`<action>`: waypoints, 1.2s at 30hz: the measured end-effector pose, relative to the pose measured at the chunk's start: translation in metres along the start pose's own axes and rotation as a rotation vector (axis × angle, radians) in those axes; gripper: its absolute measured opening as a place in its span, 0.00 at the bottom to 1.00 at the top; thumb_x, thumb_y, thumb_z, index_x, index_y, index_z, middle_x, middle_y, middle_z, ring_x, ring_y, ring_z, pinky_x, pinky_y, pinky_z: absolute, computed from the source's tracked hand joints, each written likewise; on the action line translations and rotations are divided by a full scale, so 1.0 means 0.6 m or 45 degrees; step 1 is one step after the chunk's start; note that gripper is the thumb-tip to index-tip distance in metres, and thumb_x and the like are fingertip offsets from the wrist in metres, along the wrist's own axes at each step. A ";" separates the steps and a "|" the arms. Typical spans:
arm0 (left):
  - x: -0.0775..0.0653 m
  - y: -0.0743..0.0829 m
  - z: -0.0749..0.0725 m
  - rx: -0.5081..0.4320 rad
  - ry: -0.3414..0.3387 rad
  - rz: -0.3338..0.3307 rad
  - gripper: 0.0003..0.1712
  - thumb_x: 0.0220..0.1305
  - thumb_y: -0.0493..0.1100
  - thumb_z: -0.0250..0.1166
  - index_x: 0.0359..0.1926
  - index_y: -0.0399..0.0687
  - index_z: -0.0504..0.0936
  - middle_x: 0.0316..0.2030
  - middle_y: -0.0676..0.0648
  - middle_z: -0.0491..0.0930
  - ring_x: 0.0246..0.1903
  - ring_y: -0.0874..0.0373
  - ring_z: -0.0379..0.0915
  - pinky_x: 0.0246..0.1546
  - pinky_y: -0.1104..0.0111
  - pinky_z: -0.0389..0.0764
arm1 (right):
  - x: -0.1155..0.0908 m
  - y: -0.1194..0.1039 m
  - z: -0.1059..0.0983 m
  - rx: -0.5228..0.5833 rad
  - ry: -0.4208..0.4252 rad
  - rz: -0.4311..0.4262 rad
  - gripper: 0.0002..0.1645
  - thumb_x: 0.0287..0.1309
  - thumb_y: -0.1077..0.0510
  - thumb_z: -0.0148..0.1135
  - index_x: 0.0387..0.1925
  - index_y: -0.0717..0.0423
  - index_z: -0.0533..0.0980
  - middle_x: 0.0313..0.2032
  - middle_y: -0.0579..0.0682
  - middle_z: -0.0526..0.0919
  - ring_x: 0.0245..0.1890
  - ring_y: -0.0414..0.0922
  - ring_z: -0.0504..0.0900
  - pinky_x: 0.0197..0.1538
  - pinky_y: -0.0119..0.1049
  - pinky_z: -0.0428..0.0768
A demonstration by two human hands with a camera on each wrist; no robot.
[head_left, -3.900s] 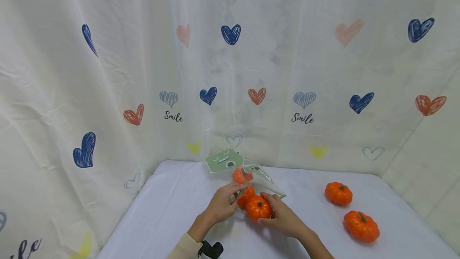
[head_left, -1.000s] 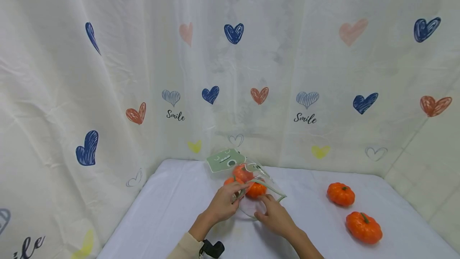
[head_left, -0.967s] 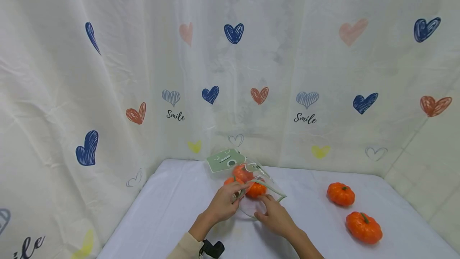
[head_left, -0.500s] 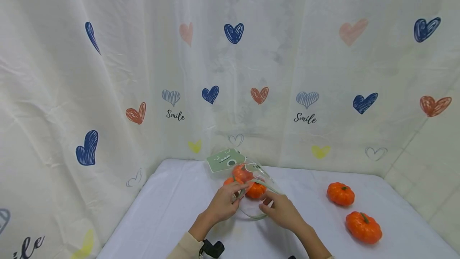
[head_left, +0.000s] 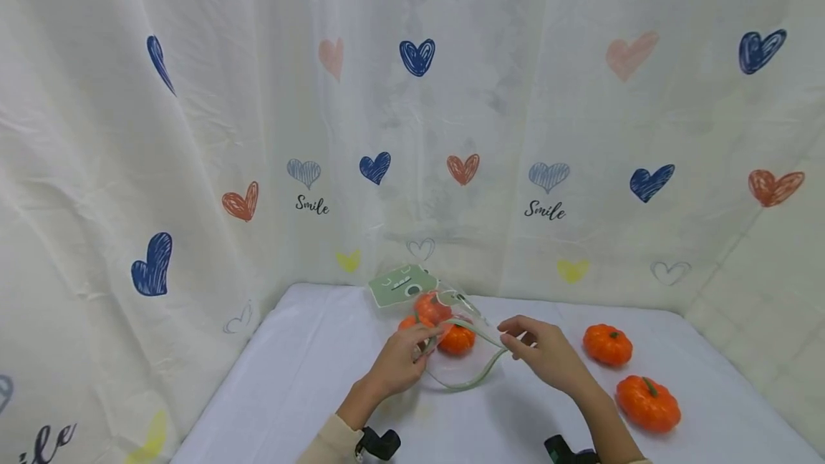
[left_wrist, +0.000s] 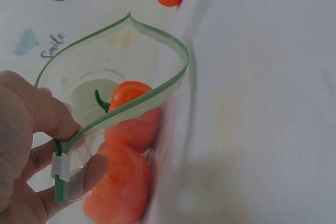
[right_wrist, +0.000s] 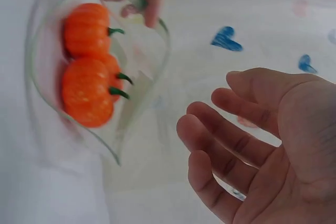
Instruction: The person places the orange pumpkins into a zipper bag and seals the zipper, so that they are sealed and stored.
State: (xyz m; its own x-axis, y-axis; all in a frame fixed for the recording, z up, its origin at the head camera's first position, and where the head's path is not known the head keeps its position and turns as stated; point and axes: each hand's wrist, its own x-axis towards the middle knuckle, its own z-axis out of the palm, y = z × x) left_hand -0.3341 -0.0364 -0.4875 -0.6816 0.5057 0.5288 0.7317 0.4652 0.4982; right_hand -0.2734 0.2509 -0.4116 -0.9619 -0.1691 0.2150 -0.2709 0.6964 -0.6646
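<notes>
A clear zip bag (head_left: pixel 404 285) with a green printed face lies on the table, its mouth spread wide toward me. My left hand (head_left: pixel 394 365) pinches the left end of the green zip rim (head_left: pixel 475 381), beside a white slider (left_wrist: pixel 60 167). Inside the bag sit small orange pumpkins with green stems: one pumpkin (head_left: pixel 457 341) near the mouth, another pumpkin (head_left: pixel 433 308) behind it, and a third, partly hidden by my left hand. Just right of the bag's right corner my right hand (head_left: pixel 540 348) hovers, fingers loosely bent and nothing in them.
Two more orange pumpkins stand to the right on the white-covered table (head_left: pixel 309 349): a farther pumpkin (head_left: pixel 607 345) and a nearer, larger pumpkin (head_left: pixel 647 404). A curtain (head_left: pixel 490 106) printed with hearts hangs behind the table.
Earlier my right hand held a pumpkin at the bag's mouth; that pumpkin now lies inside. The right hand has come out and moved right and up. My left hand keeps its pinch.
</notes>
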 end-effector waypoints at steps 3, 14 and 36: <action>0.002 0.000 0.001 -0.016 -0.019 -0.022 0.33 0.58 0.25 0.66 0.65 0.49 0.81 0.47 0.47 0.86 0.38 0.61 0.79 0.40 0.74 0.81 | -0.016 0.003 -0.030 -0.023 0.082 0.013 0.17 0.69 0.46 0.63 0.53 0.49 0.82 0.39 0.47 0.86 0.32 0.41 0.82 0.34 0.33 0.80; 0.003 -0.004 -0.001 -0.008 -0.006 -0.038 0.34 0.59 0.26 0.67 0.66 0.50 0.80 0.49 0.49 0.87 0.38 0.63 0.78 0.40 0.75 0.81 | -0.094 0.068 -0.106 -0.175 0.392 -0.088 0.10 0.69 0.50 0.64 0.47 0.47 0.83 0.39 0.44 0.88 0.33 0.28 0.81 0.36 0.25 0.78; -0.003 -0.003 0.003 -0.038 -0.015 -0.045 0.34 0.59 0.26 0.66 0.67 0.50 0.79 0.47 0.47 0.86 0.38 0.63 0.78 0.41 0.74 0.81 | -0.185 0.249 -0.200 -0.329 -0.029 0.644 0.56 0.63 0.29 0.60 0.65 0.75 0.64 0.60 0.85 0.59 0.51 0.74 0.71 0.46 0.60 0.84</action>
State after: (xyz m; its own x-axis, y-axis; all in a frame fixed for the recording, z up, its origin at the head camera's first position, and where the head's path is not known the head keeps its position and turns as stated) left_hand -0.3343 -0.0371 -0.4905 -0.7071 0.4980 0.5021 0.7063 0.4615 0.5368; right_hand -0.2026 0.4574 -0.4491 -0.9709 0.2167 -0.1018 0.2387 0.8421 -0.4837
